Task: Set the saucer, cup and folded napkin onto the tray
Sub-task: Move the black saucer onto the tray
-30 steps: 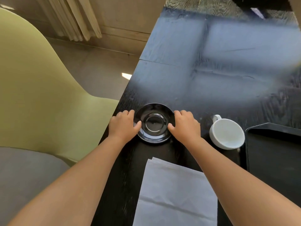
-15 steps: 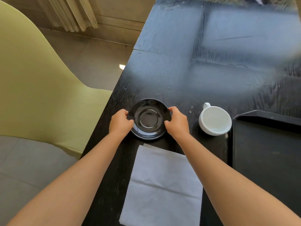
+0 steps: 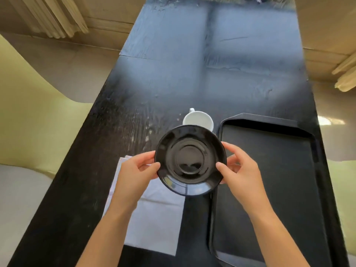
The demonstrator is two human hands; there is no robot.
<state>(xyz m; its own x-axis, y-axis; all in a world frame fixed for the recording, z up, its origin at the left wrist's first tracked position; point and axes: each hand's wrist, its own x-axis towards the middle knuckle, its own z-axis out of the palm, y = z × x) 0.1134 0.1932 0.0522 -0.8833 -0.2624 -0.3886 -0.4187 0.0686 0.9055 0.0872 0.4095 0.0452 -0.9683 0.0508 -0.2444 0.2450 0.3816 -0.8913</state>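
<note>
A glossy black saucer [image 3: 190, 159] is held in the air above the table, gripped on its left rim by my left hand [image 3: 134, 170] and on its right rim by my right hand [image 3: 240, 170]. Behind it stands a white cup [image 3: 199, 120], partly hidden by the saucer, its handle pointing away. A white folded napkin [image 3: 156, 218] lies flat on the table under my left forearm. The black tray [image 3: 279, 189] lies to the right with nothing on it; the saucer's right edge hangs near the tray's left rim.
The long black wooden table [image 3: 134, 112] runs away from me. A yellow-green chair [image 3: 28, 112] stands to the left, another chair edge [image 3: 342, 180] at the right. Curtains [image 3: 57, 18] hang at the far left.
Both hands have lifted the saucer off the table and carried it right, toward the tray. The view has swung right, so the cup and tray now sit nearer the middle.
</note>
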